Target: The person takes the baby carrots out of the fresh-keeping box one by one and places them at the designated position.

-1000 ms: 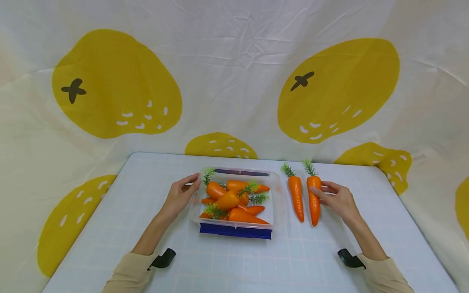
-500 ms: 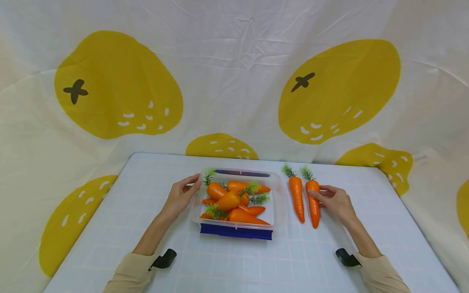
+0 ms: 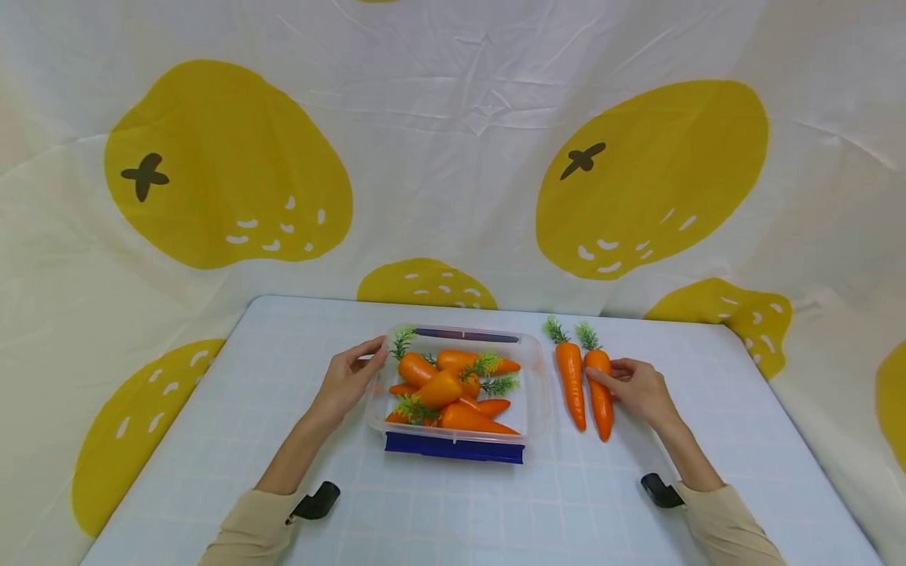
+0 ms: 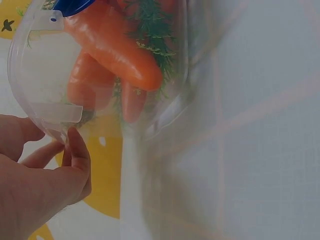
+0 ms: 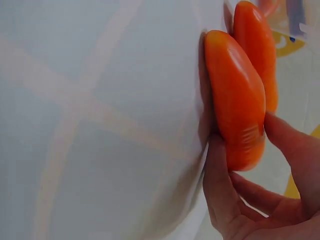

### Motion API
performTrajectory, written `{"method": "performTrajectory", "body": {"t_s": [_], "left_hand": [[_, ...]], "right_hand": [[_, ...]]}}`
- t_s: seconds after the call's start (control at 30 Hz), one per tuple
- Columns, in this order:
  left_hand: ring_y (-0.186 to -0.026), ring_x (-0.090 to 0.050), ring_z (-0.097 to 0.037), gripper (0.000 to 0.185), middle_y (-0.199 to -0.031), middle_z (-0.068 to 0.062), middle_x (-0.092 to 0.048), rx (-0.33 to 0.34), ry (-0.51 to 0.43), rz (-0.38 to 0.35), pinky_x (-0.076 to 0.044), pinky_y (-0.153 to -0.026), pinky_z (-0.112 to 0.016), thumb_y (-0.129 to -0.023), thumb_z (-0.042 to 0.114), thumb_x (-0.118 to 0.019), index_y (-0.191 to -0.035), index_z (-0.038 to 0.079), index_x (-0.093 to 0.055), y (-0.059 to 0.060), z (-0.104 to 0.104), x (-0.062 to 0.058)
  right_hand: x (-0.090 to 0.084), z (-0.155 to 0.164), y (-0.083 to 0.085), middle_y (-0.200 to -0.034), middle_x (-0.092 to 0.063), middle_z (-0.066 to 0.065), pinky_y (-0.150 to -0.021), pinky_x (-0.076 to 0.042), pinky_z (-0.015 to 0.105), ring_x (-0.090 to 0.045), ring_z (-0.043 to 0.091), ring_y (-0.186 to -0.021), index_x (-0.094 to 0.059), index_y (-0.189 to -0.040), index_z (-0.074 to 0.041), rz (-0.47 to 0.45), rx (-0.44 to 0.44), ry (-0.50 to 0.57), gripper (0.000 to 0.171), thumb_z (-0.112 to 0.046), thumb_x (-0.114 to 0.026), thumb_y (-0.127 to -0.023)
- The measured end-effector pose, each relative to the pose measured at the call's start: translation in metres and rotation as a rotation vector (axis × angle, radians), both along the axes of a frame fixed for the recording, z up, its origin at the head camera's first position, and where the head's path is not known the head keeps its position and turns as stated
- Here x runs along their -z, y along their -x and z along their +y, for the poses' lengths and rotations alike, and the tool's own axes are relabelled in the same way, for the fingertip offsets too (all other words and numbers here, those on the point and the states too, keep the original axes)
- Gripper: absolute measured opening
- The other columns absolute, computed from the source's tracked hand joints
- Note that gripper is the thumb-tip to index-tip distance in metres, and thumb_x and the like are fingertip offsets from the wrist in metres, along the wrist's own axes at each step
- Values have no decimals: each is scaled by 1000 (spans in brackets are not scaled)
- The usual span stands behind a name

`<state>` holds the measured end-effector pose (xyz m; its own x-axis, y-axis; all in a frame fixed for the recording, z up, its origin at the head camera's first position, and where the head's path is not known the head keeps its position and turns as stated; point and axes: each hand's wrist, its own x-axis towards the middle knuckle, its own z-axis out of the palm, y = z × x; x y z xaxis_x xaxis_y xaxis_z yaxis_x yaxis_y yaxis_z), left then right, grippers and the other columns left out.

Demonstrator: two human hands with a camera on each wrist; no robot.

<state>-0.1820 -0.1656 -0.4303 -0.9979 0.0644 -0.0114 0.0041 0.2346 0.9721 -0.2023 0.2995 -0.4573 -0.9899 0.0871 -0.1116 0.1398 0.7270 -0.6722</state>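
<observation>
My left hand (image 3: pixel 348 379) holds the left rim of a clear plastic box (image 3: pixel 535 385), fingertips near its far corner. In the left wrist view the thumb and fingers (image 4: pixel 77 150) pinch the box's lip. Several toy carrots (image 3: pixel 439 388) with green tops lie piled in the box. To its right, my right hand (image 3: pixel 640 388) grips one toy carrot (image 3: pixel 601 405) between thumb and fingers, its green top pointing away. Another toy carrot (image 3: pixel 569 385) lies close along its left side. In the right wrist view the gripped carrot (image 5: pixel 235 95) partly covers the other one.
A blue clip flap (image 3: pixel 453 448) hangs along the box's near side, and a second, dark flap (image 3: pixel 465 335) shows at the far side. The white checked table (image 3: pixel 453 519) ends at a curtain (image 3: pixel 439 157) printed with yellow fruit.
My right hand has shifted the gripped toy carrot leftward and slightly toward me, bringing it close to the other loose carrot. The left hand and the box stay where they were.
</observation>
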Motion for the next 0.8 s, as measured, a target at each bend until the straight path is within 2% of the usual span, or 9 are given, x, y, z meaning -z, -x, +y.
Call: {"method": "performTrajectory", "body": {"t_s": [0.1, 0.33, 0.43, 0.67, 0.8], "left_hand": [[-111, -53, -42, 45, -128, -23, -55, 5, -13, -11, -45, -79, -12, -97, 22, -56, -135, 0, -51, -5, 2, -10], [-110, -54, -39, 47, -128, -14, -58, -4, -5, 6, -46, -80, -14, -95, 32, -58, -135, 7, -54, 4, -3, 11], [-109, -55, -38, 48, -128, -13, -58, -3, -5, 19, -46, -80, -14, -94, 35, -58, -134, 8, -54, 6, -4, 15], [-109, -56, -35, 49, -128, -12, -58, -9, -12, 9, -46, -81, -14, -94, 36, -59, -134, 9, -54, 7, -4, 15], [-110, -54, -37, 48, -129, -14, -57, -11, -17, -19, -47, -80, -15, -94, 33, -59, -135, 7, -53, 5, -3, 9]], "right_hand": [[-3, 0, 0, -113, -60, 28, -70, -55, 32, -62, 31, -93, -51, -125, 11, -5, -23, -18, 82, -57, -65, -82], [-15, 3, -3, -115, -60, 27, -78, -54, 42, -61, 37, -100, -54, -124, 8, 69, -58, -69, 64, -47, -59, -91], [-22, 1, -6, -112, -62, 25, -79, -53, 45, -60, 37, -99, -57, -121, 7, 115, -81, -88, 55, -40, -60, -92], [-41, -9, -9, -102, -66, 18, -77, -53, 46, -62, 33, -92, -62, -114, 4, 216, -151, -121, 38, -27, -64, -92], [-54, -19, -11, -100, -67, 17, -77, -53, 45, -63, 32, -91, -63, -111, 3, 239, -194, -113, 33, -24, -65, -91]]}}
